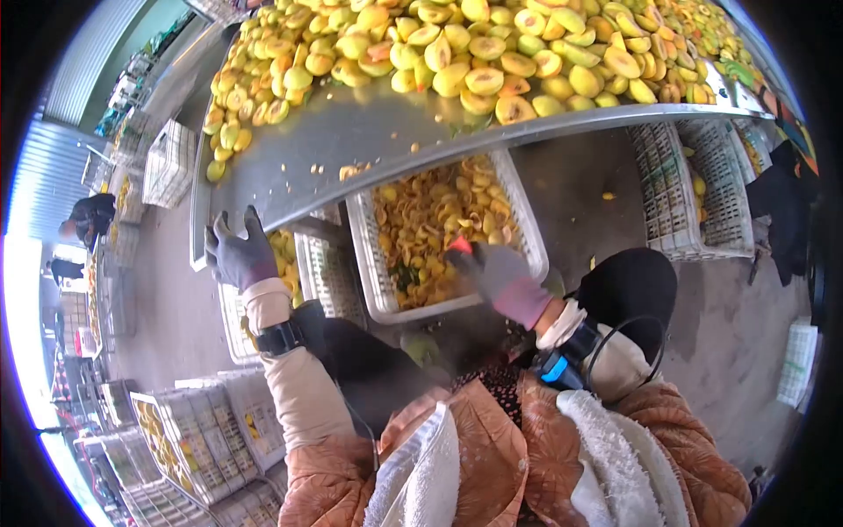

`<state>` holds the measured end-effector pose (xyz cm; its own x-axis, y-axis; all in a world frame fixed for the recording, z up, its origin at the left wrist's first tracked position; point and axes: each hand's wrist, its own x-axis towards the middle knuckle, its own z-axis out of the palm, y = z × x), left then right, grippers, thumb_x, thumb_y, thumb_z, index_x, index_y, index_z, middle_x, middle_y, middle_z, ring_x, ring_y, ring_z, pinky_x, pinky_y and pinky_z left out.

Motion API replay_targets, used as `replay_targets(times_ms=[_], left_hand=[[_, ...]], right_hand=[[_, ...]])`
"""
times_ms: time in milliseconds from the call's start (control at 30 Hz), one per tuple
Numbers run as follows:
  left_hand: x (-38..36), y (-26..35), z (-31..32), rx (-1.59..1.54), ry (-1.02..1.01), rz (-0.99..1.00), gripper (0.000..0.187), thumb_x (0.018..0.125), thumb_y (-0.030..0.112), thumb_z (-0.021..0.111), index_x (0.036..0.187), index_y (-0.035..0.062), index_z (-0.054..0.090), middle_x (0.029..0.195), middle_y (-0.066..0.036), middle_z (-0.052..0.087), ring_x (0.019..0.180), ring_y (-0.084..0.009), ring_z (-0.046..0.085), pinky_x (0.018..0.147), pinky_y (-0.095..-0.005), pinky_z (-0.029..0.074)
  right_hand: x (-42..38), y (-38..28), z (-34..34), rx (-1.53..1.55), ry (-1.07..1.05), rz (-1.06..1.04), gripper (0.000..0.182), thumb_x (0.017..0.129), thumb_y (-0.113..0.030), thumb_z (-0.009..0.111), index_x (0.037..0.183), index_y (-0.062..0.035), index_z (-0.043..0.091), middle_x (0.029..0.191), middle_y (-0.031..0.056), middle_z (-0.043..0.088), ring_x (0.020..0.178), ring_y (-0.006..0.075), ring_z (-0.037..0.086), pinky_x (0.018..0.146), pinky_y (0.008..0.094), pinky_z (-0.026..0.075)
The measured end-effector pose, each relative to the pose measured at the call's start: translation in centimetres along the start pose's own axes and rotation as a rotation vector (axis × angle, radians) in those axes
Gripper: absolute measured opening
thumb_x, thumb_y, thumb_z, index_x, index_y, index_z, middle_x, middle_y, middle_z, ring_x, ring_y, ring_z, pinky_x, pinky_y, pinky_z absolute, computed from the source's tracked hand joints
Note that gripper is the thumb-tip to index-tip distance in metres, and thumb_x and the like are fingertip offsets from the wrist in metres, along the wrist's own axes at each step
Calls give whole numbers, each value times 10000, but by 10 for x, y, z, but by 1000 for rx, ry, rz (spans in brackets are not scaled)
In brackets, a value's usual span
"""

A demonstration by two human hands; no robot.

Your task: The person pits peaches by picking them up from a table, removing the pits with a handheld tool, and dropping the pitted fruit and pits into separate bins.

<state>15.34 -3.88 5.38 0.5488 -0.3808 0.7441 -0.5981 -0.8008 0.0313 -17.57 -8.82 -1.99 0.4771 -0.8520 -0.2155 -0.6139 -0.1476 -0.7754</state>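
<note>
My left hand (239, 253), in a grey glove, is at the left front corner of the metal table (360, 132), its fingers spread and holding nothing. My right hand (505, 281), gloved in grey and mauve, hangs over the right side of a white plastic crate (378, 290). Its fingers are closed about a small red object (459, 246), whose kind I cannot make out. Yellow-orange fruit scraps (439, 220) fill much of that crate. Halved yellow fruit (483, 81) lies heaped across the far part of the table.
Small bits of fruit lie on the bare metal near me. More white crates stand below left (206, 430), at right (676, 193) and at far left (169, 164). A person (90, 218) is at another work table on the left.
</note>
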Motion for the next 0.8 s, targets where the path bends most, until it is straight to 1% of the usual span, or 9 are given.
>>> replay_targets(times_ms=[133,200,267,300,433,567,600,667,800], left_hand=[[50,92,28,-719,-429,163,439,767,310,679,1126,83,568,1022,-183,604,929,-334,581,815,-407,456],[63,149,81,-748,-418,361,436,777,318,670,1110,55,569,928,-179,636,886,-312,615,763,-389,474],[76,210,84,-1170,-1041,-49,381,828,343,598,1008,7,611,796,-160,663,617,-238,656,580,-334,515],[78,238,98,-1109,-999,47,383,855,364,547,929,-1,637,717,-138,657,514,-193,637,489,-306,500],[82,317,121,-553,-920,294,737,701,651,569,1019,-12,631,1000,-242,622,989,-374,583,861,-392,456],[88,288,129,-513,-800,1093,334,833,273,564,1068,39,604,965,-192,642,931,-295,615,771,-360,482],[79,271,162,-1065,-1294,379,360,826,175,567,1146,9,550,989,-156,639,951,-250,608,795,-331,479],[64,212,136,-1977,-1580,153,378,861,137,525,1195,-35,485,1077,-139,598,972,-250,590,820,-336,478],[12,147,45,-2017,-1448,-203,379,895,200,503,1198,-25,472,1159,-164,553,1012,-283,571,873,-370,478]], right_hand=[[12,-5,-1,-103,-29,30,476,839,-513,528,836,-44,612,783,186,619,745,375,596,671,441,462],[18,3,0,-114,-55,44,430,855,-475,520,920,-60,614,830,171,624,759,356,599,684,420,466],[20,17,6,-28,25,-71,365,854,-420,559,878,-58,603,789,168,612,742,351,598,667,419,462],[22,23,10,32,53,-76,315,861,-373,575,871,-59,601,779,168,611,729,347,593,649,416,455],[19,10,-5,46,89,-70,352,865,-393,571,903,-45,608,727,169,603,715,356,590,632,411,446],[14,16,-7,161,161,-92,467,843,-472,566,811,-7,606,735,190,616,694,365,594,636,417,465],[11,10,-16,221,153,-106,408,861,-420,561,899,-15,591,731,186,614,687,354,600,629,408,459],[8,2,-27,291,129,-129,363,879,-368,556,987,-22,577,727,182,612,680,342,606,622,399,453],[1,-9,-28,423,-21,48,354,897,-326,540,1013,8,566,686,142,611,700,206,636,639,325,464]])
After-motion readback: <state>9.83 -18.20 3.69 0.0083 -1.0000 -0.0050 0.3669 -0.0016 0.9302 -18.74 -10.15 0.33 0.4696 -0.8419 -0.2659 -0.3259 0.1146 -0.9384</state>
